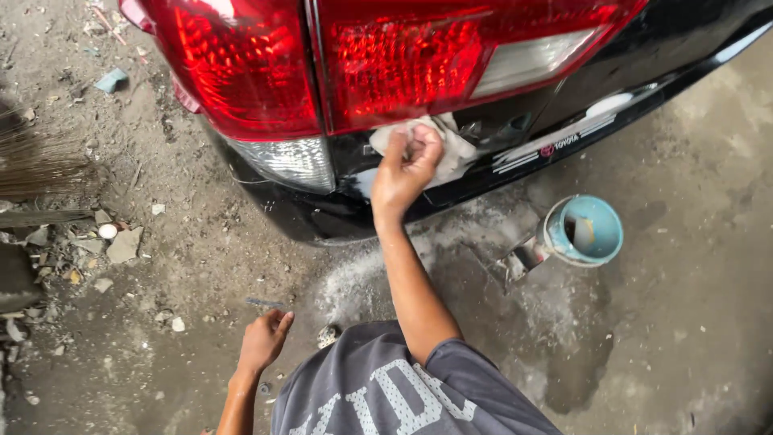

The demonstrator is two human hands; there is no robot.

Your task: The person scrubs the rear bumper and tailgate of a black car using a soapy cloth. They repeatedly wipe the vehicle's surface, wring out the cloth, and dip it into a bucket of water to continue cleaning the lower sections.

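Two hands showed: right hand [405, 167] clamped a rag [451, 149] against the black car [515, 121]; left hand [263, 338] hung loose, fingers apart.

Even daylight, soft shadows. Glare on the red tail lamp [386, 64] and black bumper [612, 72]. Floor [684, 322] evenly lit. Focus sharp centrally; slight wide-angle stretch at the edges.

Obstacles: black car body [644, 64] and red tail lamp [241, 64] overhanging across the top; blue can [584, 231] on the floor [684, 322] just right; rubble [121, 246] and broom bristles [36, 161] at left. Free room: bare floor at lower right and lower left.
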